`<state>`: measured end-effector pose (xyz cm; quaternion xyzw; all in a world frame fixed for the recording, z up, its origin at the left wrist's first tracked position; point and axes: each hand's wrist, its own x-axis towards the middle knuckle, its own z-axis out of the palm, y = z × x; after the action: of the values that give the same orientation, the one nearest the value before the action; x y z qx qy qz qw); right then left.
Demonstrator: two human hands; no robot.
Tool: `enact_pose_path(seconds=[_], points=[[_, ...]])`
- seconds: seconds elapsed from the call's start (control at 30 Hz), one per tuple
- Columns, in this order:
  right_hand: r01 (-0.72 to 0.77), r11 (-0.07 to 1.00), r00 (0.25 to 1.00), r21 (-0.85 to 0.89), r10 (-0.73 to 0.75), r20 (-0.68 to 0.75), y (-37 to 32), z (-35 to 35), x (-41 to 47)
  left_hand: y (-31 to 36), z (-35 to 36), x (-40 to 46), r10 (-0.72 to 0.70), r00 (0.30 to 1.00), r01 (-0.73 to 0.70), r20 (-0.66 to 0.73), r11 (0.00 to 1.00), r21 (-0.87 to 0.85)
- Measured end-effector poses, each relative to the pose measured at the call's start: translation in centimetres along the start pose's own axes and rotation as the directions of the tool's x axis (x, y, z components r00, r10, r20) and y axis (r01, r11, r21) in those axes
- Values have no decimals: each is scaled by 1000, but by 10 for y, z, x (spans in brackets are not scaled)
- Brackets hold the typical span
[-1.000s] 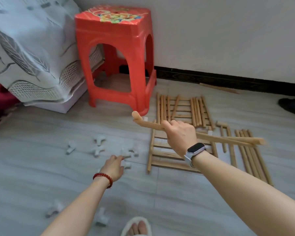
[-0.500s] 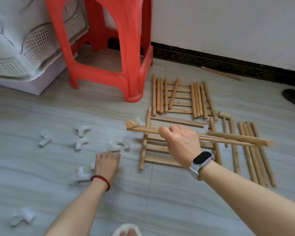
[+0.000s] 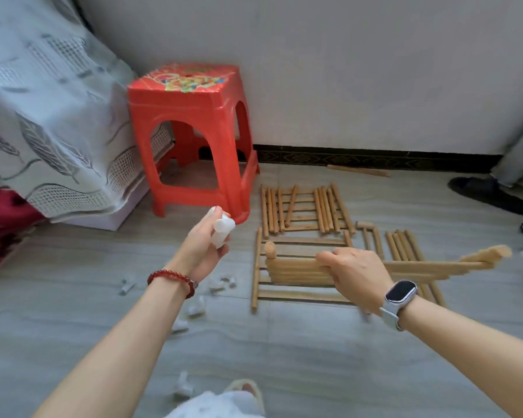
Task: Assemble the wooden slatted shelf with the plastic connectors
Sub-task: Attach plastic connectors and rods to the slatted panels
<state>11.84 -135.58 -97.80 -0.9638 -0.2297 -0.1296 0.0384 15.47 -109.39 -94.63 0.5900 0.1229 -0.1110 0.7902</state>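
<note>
My left hand (image 3: 204, 245) is raised above the floor and closed around a white plastic connector (image 3: 223, 229). My right hand (image 3: 355, 274) grips a wooden slatted panel (image 3: 296, 268) with round end posts, held level in the air and blurred by motion. Under it lies another slatted panel (image 3: 284, 295) flat on the floor. A further panel with loose rods on it (image 3: 302, 208) lies nearer the wall. Several white connectors (image 3: 194, 307) are scattered on the floor below my left wrist.
A red plastic stool (image 3: 194, 131) stands against the wall. A draped bed (image 3: 43, 116) fills the left. More wooden rods (image 3: 402, 245) lie at right, one rod (image 3: 358, 170) by the baseboard. A black slipper (image 3: 489, 194) sits far right. My slippered foot (image 3: 245, 393) shows at the bottom.
My left hand has lifted off the floor with a white connector in it. The right hand has kept hold of the wooden panel, and the camera has tilted up.
</note>
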Motion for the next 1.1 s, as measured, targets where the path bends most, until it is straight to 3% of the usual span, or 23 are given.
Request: enact_pose_path(seconds=[0.1,0.2,0.4,0.57,0.83,1.1], points=[[-18,1000,996,16,17,86,0,-17,-31,13,26,-22,-100,992,104,77,994,-42],[-96,993,945,64,70,321,0,-21,-53,12,54,-37,-212,976,217,56,973,-83],[-217,956,866,197,95,490,8,-8,-67,-15,71,-59,-308,951,278,30,893,355],[-230,944,850,237,76,522,6,4,-76,-22,66,-56,-257,964,261,-69,859,440],[-223,951,826,212,69,559,-1,13,-80,-30,67,-58,-389,918,269,79,756,597],[-208,960,823,189,68,564,-5,12,-77,-25,63,-59,-352,926,223,136,800,556]])
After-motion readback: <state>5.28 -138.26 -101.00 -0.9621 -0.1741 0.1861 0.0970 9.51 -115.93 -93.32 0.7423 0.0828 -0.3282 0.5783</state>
